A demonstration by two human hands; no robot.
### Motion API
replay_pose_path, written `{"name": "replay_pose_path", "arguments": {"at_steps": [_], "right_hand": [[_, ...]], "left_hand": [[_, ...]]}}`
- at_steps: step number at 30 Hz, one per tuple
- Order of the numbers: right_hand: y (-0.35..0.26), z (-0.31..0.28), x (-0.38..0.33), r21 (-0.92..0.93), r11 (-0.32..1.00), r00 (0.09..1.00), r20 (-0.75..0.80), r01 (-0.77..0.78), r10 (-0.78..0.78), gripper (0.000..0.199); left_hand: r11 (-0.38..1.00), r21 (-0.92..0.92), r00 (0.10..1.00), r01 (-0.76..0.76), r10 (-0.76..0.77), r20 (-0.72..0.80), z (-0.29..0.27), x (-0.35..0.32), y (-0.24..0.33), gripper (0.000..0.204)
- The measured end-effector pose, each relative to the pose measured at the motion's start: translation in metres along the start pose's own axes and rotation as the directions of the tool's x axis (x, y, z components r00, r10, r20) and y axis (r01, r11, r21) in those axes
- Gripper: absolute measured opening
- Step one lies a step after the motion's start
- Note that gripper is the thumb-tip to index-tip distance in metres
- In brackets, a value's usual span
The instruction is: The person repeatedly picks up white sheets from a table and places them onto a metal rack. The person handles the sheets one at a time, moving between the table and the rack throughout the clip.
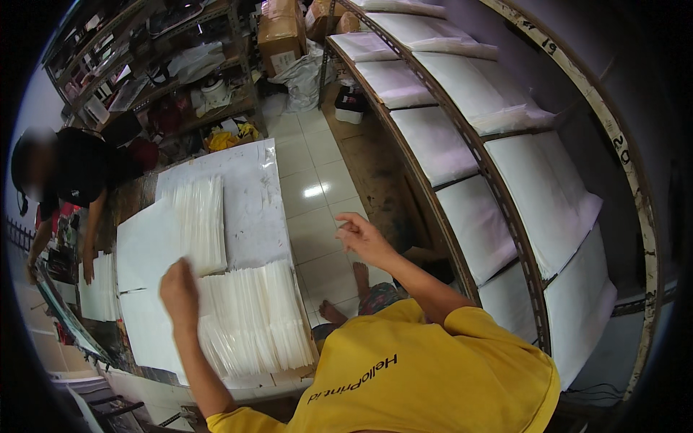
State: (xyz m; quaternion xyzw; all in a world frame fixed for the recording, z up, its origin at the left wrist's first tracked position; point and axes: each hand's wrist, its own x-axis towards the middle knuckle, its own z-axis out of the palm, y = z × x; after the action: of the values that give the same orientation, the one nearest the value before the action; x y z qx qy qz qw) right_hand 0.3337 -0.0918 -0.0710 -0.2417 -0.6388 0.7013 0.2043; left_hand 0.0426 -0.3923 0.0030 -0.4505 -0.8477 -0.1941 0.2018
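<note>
My left hand (180,292) is above the table at the left edge of a wide spread of thin, whitish, glossy sheets (253,317). Its fingertips are blurred and turned away, so I cannot make out whether anything is in them. Beyond it lies a second, narrower stack of similar sheets (198,224). Large white flat sheets (148,242) lie under and beside both stacks. Over the floor to the right of the table, my right hand (364,238) hangs in the air, fingers loosely bent and apart, with nothing held.
A wooden-edged rack (462,137) with stacked white sheets rises close on my right. Across the table a person in black (86,169) leans over a small stack of pale sheets (99,292). Cluttered metal shelves (166,79) and cardboard boxes (281,36) stand at the back.
</note>
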Motion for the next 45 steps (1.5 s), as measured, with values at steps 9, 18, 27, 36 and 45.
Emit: {"name": "replay_pose_path", "arguments": {"at_steps": [9, 18, 27, 36, 45], "right_hand": [[-0.067, -0.032, -0.016, -0.437, 0.852, 0.956, 0.186, 0.287, -0.227, 0.04], [-0.023, -0.137, -0.016, -0.541, 0.827, 0.988, -0.112, -0.151, 0.107, 0.021], [0.008, -0.226, 0.127, -0.666, 0.736, 0.983, -0.183, -0.121, -0.004, 0.018], [0.044, -0.39, 0.207, -0.505, 0.851, 0.779, -0.588, -0.143, -0.218, 0.026], [0.133, -0.475, 0.14, -0.244, 0.838, 0.398, -0.917, -0.488, -0.035, 0.035]], "left_hand": [[0.826, -0.465, 0.888, -0.319, 0.432, 0.157, 0.082, 0.05, 0.24, 0.016], [0.664, -0.747, 0.817, -0.015, 0.439, 0.373, 0.136, 0.022, 0.324, 0.023], [0.701, -0.621, 0.816, 0.351, 0.096, 0.57, 0.146, 0.022, 0.269, 0.022], [0.604, -0.481, 0.715, 0.635, -0.226, 0.661, 0.146, 0.007, 0.253, 0.021], [0.64, -0.494, 0.717, 0.588, -0.129, 0.685, 0.172, 0.008, 0.263, 0.022]]}}
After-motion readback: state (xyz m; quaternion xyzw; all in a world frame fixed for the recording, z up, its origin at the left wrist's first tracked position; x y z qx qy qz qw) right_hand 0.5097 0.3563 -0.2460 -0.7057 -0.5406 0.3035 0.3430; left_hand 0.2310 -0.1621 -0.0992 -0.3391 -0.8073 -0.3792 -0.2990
